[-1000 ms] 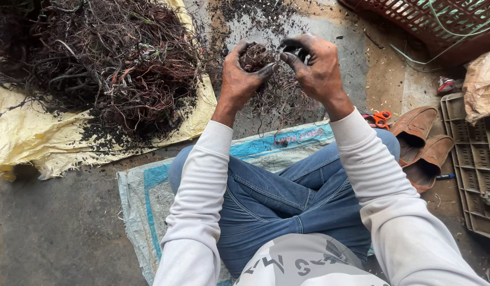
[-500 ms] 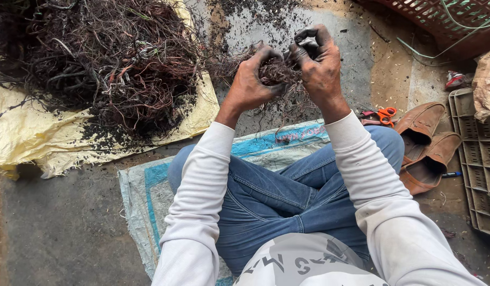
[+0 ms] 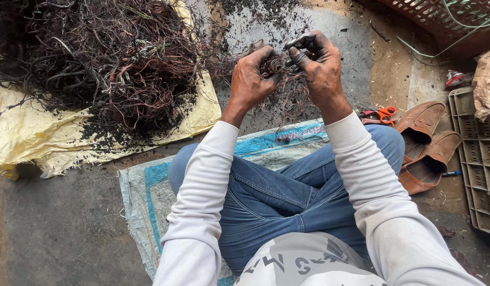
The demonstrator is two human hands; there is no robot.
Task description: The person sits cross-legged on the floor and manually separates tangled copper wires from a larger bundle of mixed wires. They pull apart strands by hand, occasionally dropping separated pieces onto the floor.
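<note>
Both hands hold one wire tangle above the floor

I see the left hand and right hand raised side by side; the fingers of both are closed narrow on the wire clump between them; loose strands hang down toward the mat; the big wire pile lies on the yellow sack, nearer the left hand; sandals are at the right.

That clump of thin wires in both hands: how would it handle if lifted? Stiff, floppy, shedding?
The wire clump, gripped between the left hand and right hand, probably handles springy yet limp: loose strands droop below it. It likely snags rather than slips, being tangled. It may shed grit, judging by the black crumbs on the concrete floor.
</note>
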